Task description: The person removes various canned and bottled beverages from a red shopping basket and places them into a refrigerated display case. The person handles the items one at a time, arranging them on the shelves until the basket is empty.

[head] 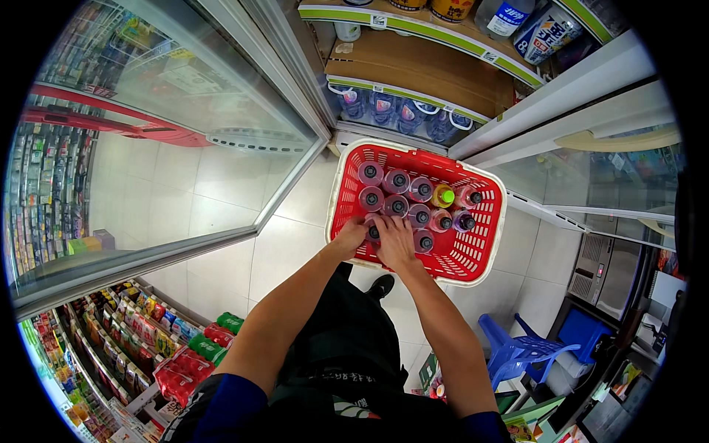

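Note:
In the head view a red plastic shopping basket (464,235) with a white rim holds several upright bottles. Most are clear, faintly pinkish bottles (371,173) with black caps, packed towards the left. My left hand (350,237) grips the left side of a black-capped bottle (374,232) in the front-left part of the basket. From the right, my right hand (395,241) holds the same bottle, its fingers partly hiding the neighbouring ones. To the right stand a yellow bottle (442,196) with a lime-green cap, orange-pink bottles (440,220) and a dark purple bottle (463,221).
Behind the basket is a cooler with large water jugs (382,108) below a brown shelf (415,61). A glass door (238,138) swings out at left; another glass door (598,166) is at right. Snack shelves (127,338) and a blue plastic chair (520,351) flank me.

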A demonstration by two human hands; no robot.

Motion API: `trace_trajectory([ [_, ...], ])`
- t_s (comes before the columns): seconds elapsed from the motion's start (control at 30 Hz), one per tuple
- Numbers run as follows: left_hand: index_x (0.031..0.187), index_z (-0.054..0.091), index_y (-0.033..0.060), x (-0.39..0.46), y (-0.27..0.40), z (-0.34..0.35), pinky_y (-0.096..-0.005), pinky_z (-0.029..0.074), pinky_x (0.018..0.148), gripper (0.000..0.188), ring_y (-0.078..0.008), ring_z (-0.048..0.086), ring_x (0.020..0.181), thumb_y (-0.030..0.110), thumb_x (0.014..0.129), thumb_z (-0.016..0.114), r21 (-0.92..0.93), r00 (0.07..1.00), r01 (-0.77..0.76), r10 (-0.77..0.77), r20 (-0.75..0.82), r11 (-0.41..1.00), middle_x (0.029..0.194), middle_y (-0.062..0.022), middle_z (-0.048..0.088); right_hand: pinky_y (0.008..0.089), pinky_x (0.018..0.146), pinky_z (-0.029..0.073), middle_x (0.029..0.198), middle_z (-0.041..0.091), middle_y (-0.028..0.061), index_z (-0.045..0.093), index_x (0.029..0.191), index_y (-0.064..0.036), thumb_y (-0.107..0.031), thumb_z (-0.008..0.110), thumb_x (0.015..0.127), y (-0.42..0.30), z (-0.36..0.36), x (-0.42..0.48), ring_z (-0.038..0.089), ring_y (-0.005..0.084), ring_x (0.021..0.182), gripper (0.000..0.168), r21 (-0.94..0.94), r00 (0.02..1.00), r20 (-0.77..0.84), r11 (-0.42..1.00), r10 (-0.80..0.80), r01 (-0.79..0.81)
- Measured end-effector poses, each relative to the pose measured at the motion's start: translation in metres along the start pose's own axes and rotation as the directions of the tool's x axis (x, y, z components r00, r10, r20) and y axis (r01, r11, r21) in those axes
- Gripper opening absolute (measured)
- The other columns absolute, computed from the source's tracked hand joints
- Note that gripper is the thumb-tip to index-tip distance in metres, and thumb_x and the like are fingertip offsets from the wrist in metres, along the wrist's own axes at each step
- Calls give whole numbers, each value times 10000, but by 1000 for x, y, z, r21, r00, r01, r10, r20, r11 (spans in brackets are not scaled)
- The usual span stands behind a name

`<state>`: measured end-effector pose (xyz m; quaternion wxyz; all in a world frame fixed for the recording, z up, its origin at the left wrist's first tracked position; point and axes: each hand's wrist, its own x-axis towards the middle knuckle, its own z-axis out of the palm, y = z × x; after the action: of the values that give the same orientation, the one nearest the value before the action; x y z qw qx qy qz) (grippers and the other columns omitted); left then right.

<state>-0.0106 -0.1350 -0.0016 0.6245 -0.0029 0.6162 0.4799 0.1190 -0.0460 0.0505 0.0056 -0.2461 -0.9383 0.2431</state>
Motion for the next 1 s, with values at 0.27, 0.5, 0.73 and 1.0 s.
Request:
trace_trajectory([
  [0.27, 1345, 516, -36, -26, 19, -7, -355, 452, 994, 390, -255, 590, 1165, 133, 994, 502, 426, 968, -249, 222, 114, 870, 1269, -169, 629, 447, 1024, 411, 1275, 587, 120, 522, 1325, -55, -127, 748, 749, 7, -15, -7, 519, 320, 1210, 624, 155, 999, -39, 988, -16, 21],
  [0.5, 1419, 467, 2, -56, 168, -23, -322, 435, 1029, 452, -201, 542, 1247, 222, 1026, 507, 379, 854, -519, 475, 210, 766, 1354, -112, 582, 391, 952, 479, 1157, 666, 179, 621, 1193, -17, -106, 702, 868, 0, -112, 76, 627, 342, 1086, 347, 511, 849, -486, 855, 205, 86],
  [0.73, 1550, 263, 52, 71, 311, -17, -301, 373, 1047, 616, -197, 424, 1337, 163, 989, 493, 130, 698, -684, 696, -166, 717, 1532, -105, 397, 334, 1096, 343, 1462, 491, 137, 480, 1427, -33, -313, 506, 1020, 19, -138, 290, 450, 207, 1336, 494, 952, 897, -129, 305, 422, -6],
  [1.0, 1352, 549, 102, 208, 375, -58, -496, 410, 1036, 580, -442, 508, 1253, 504, 943, 466, 634, 632, -454, 728, -265, 626, 1356, -243, 552, 341, 1141, 250, 1470, 458, 91, 445, 1422, -45, -363, 540, 997, 40, -101, 440, 375, 189, 1358, 538, 950, 864, 63, 234, 499, -204],
])
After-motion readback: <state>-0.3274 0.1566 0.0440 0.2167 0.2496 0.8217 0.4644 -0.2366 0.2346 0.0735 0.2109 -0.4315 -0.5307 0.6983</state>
